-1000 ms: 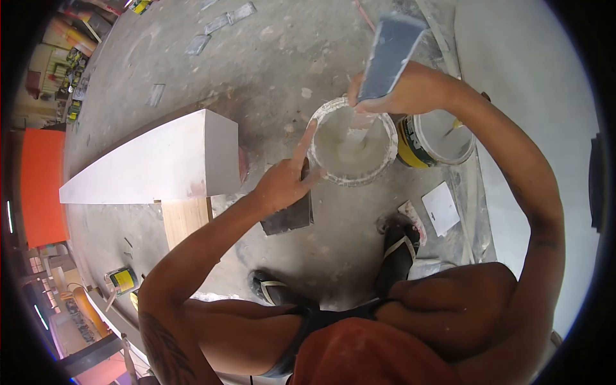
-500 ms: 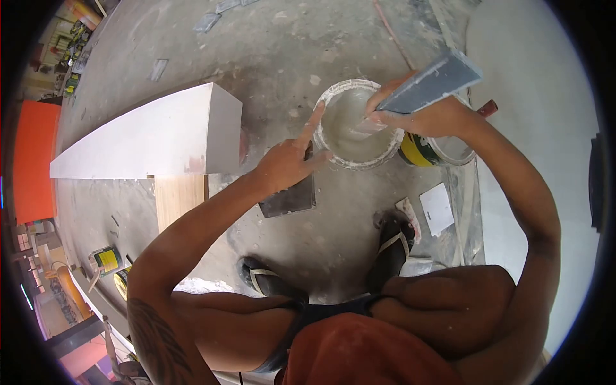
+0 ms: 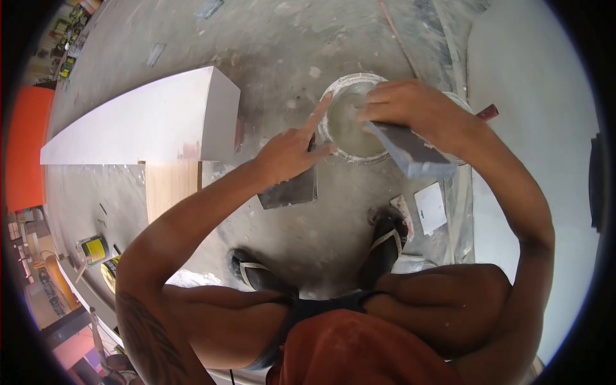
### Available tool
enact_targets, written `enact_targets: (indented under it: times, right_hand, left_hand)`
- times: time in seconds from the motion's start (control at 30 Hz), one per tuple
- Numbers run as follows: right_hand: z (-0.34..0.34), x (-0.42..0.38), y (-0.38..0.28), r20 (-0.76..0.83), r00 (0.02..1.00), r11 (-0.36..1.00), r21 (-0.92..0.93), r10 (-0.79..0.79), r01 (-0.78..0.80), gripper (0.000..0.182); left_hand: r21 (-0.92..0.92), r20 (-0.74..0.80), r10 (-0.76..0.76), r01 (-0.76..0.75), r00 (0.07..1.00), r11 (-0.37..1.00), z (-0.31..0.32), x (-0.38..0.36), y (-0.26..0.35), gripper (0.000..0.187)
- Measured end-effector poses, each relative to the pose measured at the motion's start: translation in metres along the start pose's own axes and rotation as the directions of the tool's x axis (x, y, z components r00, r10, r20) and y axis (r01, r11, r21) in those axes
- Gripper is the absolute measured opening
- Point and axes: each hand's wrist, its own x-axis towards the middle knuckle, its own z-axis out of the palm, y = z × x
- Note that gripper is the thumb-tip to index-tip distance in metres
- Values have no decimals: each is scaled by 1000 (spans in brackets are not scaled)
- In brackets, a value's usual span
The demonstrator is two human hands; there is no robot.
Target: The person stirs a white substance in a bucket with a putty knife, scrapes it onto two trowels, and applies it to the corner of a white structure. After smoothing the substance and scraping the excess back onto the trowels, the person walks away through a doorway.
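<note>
A white-rimmed bucket [image 3: 333,90] of pale, wet paste stands on the floor in front of me. My left hand [image 3: 285,156] is at its near-left side, index finger stretched to the rim and thumb spread. A dark square plate [image 3: 290,192] lies under that palm and seems gripped by the curled fingers, which are hidden. Over the bucket's right side, my right hand [image 3: 401,106] is closed on a wide grey flat-bladed tool [image 3: 417,151]. The tool's broad end tilts down to the right; its part inside the fingers is blurred and covered.
At the left, a long white tapered box [image 3: 141,122] rests over a light wooden board [image 3: 172,186]. A white card [image 3: 430,208] lies near my right foot. A pale wall [image 3: 532,128] rises at the right. Cans [image 3: 94,249] stand lower left.
My right hand has turned the grey tool, swinging its broad end from up-right to down-right. My left index finger still points along the bucket rim. The view has shifted slightly.
</note>
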Motion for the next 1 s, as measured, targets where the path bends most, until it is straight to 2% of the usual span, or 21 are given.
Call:
enact_targets:
  times: [0.03,0.1,0.13,0.17,0.2,0.23,0.3,0.33,0.4,0.53,0.6,0.63,0.67,0.7,0.73,0.77,0.83,0.87,0.9,0.97,1.0]
  right_hand:
    - [-1,1,1,12,1000,1000,3,-5,5,21]
    - [-2,0,3,162,958,957,130,236,-258,17]
    - [-2,0,1,158,956,955,126,246,-267,17]
    - [-2,4,-2,127,922,910,160,366,-383,18]
    - [0,6,-3,101,872,848,202,479,-490,20]
    - [5,4,0,94,869,845,205,486,-494,20]
    - [17,1,9,-33,783,755,290,622,-588,29]
    - [19,-5,11,-33,778,751,291,627,-593,29]
    - [20,-13,8,-256,646,672,497,719,-550,27]
    - [10,-21,-1,-374,632,715,535,679,-451,21]
    - [10,-20,-4,-427,746,852,361,512,-378,16]
    - [19,-24,3,-429,739,848,367,519,-382,16]
    - [25,-22,8,-411,855,929,319,315,-189,17]
    - [27,-21,12,-380,921,961,274,88,22,17]
    - [23,-30,10,-157,975,974,190,155,-124,16]
    - [20,-31,14,-160,976,975,189,150,-119,16]
    - [17,-35,24,-21,980,899,402,198,-173,14]
    - [-2,-35,14,7,953,884,372,303,-283,19]
    - [-16,-30,6,4,954,884,373,301,-281,19]
    - [-31,-20,-5,48,859,810,311,509,-497,23]
    - [-25,-19,-3,-31,892,866,258,450,-428,22]
  left_hand:
    - [25,71,-65,63,995,998,-3,0,7,89]
    - [88,32,-21,19,999,996,4,4,4,88]
    - [174,-6,36,-34,999,984,5,8,5,87]
    - [181,-1,47,-46,999,982,2,10,12,87]
    - [192,57,42,-52,997,980,1,11,19,85]
    - [203,115,34,-57,993,978,0,11,25,84]
    - [224,107,57,-80,993,971,2,12,32,84]
    - [239,97,78,-99,992,966,3,13,34,84]
    - [187,95,58,-75,994,979,0,23,28,84]
    - [67,91,73,-79,993,995,-6,32,11,85]
    - [75,98,81,-89,992,993,-3,31,13,85]
    - [83,101,89,-98,991,992,-2,29,14,85]
    - [90,107,91,-101,990,991,-3,29,16,85]
    - [68,124,79,-88,989,994,-5,28,19,85]
    - [47,139,66,-73,988,996,-7,27,20,85]
    - [51,136,63,-71,989,996,-7,29,14,85]
    - [102,68,86,-93,994,990,0,32,-2,85]
    - [107,67,85,-91,994,990,-4,31,1,85]
    - [120,119,58,-73,991,990,-11,26,8,85]
    - [129,177,27,-50,984,990,-14,20,16,84]
    - [113,183,18,-39,983,993,-13,18,19,84]
